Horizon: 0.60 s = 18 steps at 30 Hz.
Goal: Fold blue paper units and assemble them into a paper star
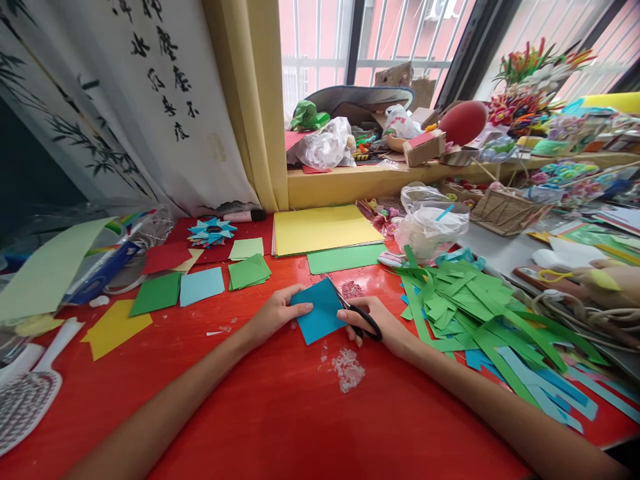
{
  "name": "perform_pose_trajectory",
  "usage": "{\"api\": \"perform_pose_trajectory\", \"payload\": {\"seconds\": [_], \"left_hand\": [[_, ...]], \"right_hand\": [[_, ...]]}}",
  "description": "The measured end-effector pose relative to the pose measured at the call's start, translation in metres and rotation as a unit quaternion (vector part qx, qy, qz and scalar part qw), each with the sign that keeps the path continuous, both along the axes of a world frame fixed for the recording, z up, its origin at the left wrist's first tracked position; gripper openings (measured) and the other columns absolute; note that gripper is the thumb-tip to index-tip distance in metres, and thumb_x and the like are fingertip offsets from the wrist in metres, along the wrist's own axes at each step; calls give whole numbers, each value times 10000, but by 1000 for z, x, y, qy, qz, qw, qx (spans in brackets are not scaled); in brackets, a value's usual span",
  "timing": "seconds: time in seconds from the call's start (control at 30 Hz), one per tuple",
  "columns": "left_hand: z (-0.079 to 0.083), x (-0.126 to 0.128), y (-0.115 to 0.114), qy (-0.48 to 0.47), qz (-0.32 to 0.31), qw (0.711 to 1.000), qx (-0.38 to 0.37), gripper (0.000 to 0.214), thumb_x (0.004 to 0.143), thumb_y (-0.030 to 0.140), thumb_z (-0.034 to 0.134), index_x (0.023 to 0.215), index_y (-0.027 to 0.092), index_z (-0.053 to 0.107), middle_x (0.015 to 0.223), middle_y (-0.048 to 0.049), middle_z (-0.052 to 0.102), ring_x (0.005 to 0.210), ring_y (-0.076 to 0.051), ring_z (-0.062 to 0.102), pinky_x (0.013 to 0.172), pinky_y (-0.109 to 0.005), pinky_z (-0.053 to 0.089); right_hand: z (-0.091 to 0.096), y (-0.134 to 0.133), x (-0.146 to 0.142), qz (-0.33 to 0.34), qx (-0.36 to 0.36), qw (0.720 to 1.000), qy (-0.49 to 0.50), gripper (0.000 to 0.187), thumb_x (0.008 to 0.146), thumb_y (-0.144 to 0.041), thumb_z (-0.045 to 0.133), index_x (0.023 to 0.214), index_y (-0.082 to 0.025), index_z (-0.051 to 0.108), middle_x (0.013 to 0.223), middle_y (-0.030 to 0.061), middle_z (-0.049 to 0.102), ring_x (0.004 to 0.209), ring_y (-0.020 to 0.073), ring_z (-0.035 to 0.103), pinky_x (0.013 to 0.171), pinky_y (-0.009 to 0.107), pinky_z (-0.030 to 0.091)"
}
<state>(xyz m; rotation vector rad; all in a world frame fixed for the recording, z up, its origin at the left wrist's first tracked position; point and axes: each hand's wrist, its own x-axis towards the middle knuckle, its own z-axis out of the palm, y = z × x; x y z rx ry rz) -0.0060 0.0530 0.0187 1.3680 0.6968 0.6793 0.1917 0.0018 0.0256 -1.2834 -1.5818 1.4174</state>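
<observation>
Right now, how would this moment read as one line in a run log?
left hand: holds blue paper square | right hand: scissors at its edge | surface: red table | nearby: green strips

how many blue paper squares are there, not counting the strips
2. One darker blue square is held by the left hand while the right hand has scissors at its edge; one lighter blue square lies further left. More may hide under the green strips.

Left hand point(277, 313) and right hand point(383, 328) on bare, slender forearms.
</observation>
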Motion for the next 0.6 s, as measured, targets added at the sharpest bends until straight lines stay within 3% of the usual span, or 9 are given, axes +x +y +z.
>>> {"api": "perform_pose_trajectory", "payload": {"seconds": [0.6], "left_hand": [[0,1,1,-8,-1,1000,-24,230,689,278,619,883,166,565,744,3,604,646,-128,552,581,-223,427]], "right_hand": [[0,0,1,8,4,1000,-2,364,720,-462,542,549,-148,477,482,-18,510,383,63,433,400,190,288]]}}
